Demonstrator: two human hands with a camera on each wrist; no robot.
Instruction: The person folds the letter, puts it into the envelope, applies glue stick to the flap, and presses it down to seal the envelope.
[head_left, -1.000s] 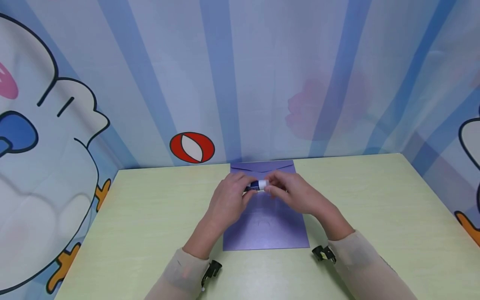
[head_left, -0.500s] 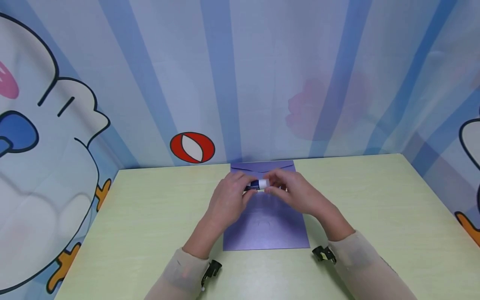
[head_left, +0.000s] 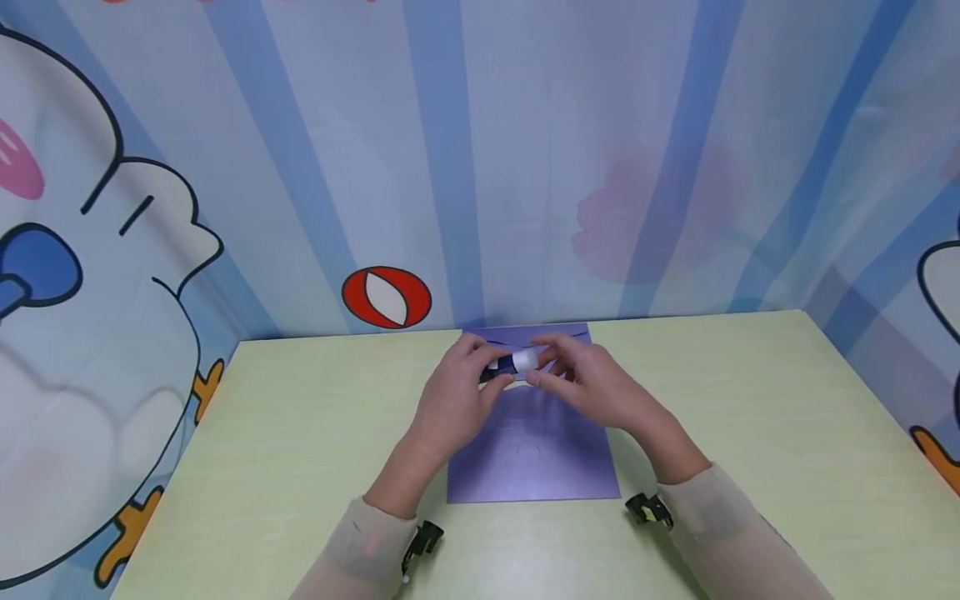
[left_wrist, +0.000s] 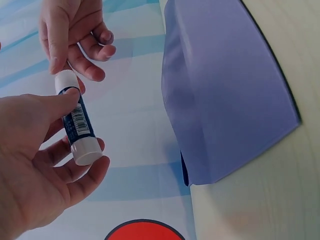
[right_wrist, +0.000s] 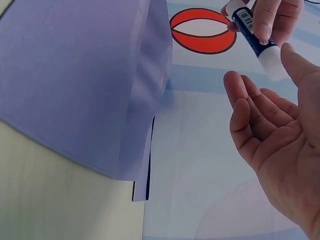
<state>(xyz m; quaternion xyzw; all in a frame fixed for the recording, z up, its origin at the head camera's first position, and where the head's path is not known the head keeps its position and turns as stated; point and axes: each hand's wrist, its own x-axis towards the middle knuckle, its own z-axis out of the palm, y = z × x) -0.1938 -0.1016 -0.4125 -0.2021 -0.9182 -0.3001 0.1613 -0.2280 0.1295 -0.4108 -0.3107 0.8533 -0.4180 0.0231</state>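
Over the purple envelope (head_left: 532,458), my left hand (head_left: 456,392) pinches a glue stick (left_wrist: 79,121) between thumb and fingers. The stick has a dark blue label with a barcode and a white part at each end. My right hand (head_left: 597,385) is beside its right end, fingers apart and loosely bent. In the right wrist view, the right thumb lies close to the white cap (right_wrist: 273,63), while the other fingers are spaced away from it. The envelope lies flat, its flap end toward the back edge of the table.
The pale wooden table (head_left: 322,433) extends on both sides of the envelope. Right behind it hangs a blue striped cloth backdrop (head_left: 517,167) with cartoon figures. Small black cameras (head_left: 423,540) are strapped at both wrists.
My right fingers have spread away from the cap end. The glue stick has tilted slightly and shifted a little to the left in my left hand. The envelope stays in place.
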